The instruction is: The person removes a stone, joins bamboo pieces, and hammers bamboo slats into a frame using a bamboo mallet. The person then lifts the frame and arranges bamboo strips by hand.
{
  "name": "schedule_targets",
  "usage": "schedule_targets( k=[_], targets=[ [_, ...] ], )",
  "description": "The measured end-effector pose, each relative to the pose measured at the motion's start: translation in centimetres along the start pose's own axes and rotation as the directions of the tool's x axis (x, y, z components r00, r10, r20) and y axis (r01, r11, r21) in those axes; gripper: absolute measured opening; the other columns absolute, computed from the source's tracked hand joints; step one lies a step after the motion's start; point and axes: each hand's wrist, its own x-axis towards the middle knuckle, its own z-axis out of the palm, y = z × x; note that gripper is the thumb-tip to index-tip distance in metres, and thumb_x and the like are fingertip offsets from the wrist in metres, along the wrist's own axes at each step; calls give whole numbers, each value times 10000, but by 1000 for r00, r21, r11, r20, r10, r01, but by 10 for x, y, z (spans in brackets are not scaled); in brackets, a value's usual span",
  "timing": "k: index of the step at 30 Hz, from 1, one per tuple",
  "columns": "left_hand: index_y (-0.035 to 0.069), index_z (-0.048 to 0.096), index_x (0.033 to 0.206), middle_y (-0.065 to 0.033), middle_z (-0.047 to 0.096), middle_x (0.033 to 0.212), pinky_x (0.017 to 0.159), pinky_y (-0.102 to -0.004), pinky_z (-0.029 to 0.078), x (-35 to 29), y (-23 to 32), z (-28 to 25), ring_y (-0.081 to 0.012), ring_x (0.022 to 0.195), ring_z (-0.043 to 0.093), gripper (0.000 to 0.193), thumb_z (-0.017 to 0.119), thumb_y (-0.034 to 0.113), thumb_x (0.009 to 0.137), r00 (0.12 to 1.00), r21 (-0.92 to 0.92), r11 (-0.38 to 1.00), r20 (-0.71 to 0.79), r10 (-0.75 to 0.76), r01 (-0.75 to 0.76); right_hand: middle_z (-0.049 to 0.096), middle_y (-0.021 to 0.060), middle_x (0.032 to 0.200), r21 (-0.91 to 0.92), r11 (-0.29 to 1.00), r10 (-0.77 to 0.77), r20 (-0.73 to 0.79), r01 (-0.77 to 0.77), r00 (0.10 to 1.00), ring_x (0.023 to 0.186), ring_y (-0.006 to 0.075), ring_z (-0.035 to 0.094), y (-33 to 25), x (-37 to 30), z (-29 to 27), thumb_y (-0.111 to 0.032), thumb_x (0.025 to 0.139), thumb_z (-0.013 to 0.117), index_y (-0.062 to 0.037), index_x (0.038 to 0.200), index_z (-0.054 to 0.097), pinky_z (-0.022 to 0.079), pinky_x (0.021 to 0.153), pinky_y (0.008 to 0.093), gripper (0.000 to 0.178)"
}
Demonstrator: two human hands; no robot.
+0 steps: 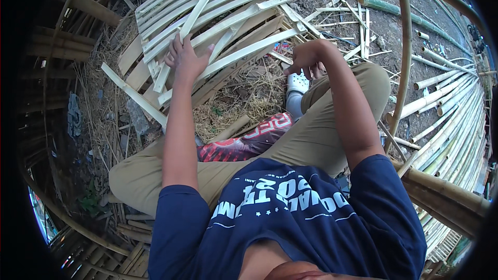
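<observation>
A panel of pale split-bamboo slats [207, 8] lies on the ground before me, its strips side by side over wider crosspieces. My left hand [188, 59] rests at its near left part, thumb held apart and fingers bent over the slats. A loose diagonal slat [205, 8] runs from under those fingers toward the far edge. Just beyond the panel's right corner, my right hand [308, 57] hangs above my shoe, index finger pointing down and left, the other fingers loosely bent and apart. Nothing shows in it, though its palm is hidden.
Bamboo poles [441, 119] lie in a large stack at the right, past an upright bamboo post [403, 46]. Scattered offcuts [363, 31] and a green pole [384, 6] lie at the far right. A red and black printed cloth [246, 142] lies between my legs. Bamboo framing stands at the left.
</observation>
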Motion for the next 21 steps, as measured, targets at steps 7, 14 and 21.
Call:
schedule_targets(
  k=[7,14,21],
  targets=[
    [65,476,1453,-226,206,1639,1146,-738,69,-14,-15,10,-424,1531,146,757,645,555,902,987,67,997,-155,36,-26,760,176,995,-402,846,-397,-36,350,917,855,292,749,-113,203,114,-334,866,711,14,1061,735,612,749,434,399],
    [53,474,1459,-234,167,1658,1166,-727,26,-4,12,13,-424,1553,87,706,660,447,903,992,-24,998,-113,58,-61,724,142,1149,-662,614,-589,-23,429,808,1108,320,695,-151,340,211,-210,740,799,-103,1250,661,586,897,465,539],
    [7,468,1442,-227,162,1655,1152,-749,6,-16,0,21,-432,1551,65,710,669,424,904,987,6,999,-154,37,-36,711,106,1194,-684,435,-686,169,585,707,1123,314,689,-177,322,256,-251,698,880,-143,1274,652,580,908,458,629]
  ],
)
